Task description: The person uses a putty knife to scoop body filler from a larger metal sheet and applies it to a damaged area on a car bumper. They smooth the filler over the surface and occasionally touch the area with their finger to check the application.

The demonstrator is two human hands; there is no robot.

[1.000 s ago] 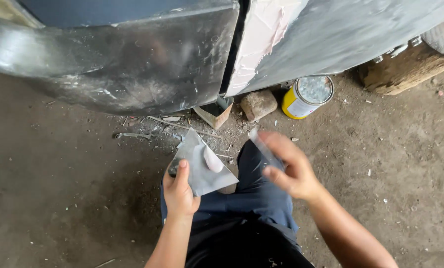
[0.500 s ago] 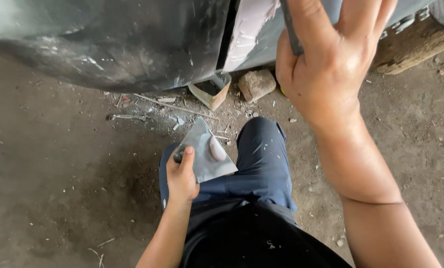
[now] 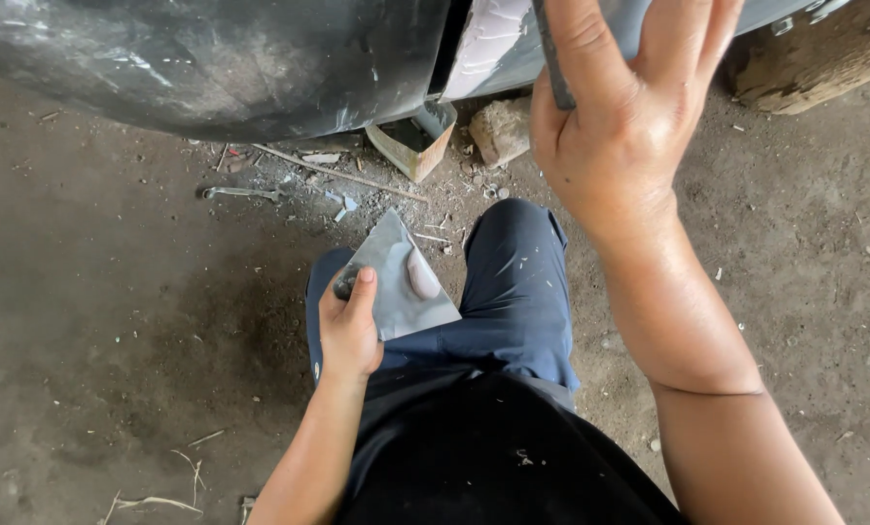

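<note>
Grey metal mixing plate [image 3: 396, 277] with a putty dab [image 3: 422, 275] rests on my knee, left hand [image 3: 349, 326] pinching its edge. Right hand [image 3: 618, 126], fingers [image 3: 683, 39] pressed together, holds a thin scraper blade [image 3: 551, 53] raised against the car body panel [image 3: 211, 58].

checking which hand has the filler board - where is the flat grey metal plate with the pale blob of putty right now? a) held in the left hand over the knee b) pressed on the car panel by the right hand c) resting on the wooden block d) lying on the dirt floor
a: the left hand grips the grey plate over the knee, while the right hand holds a thin dark blade up at the car panel.
</note>
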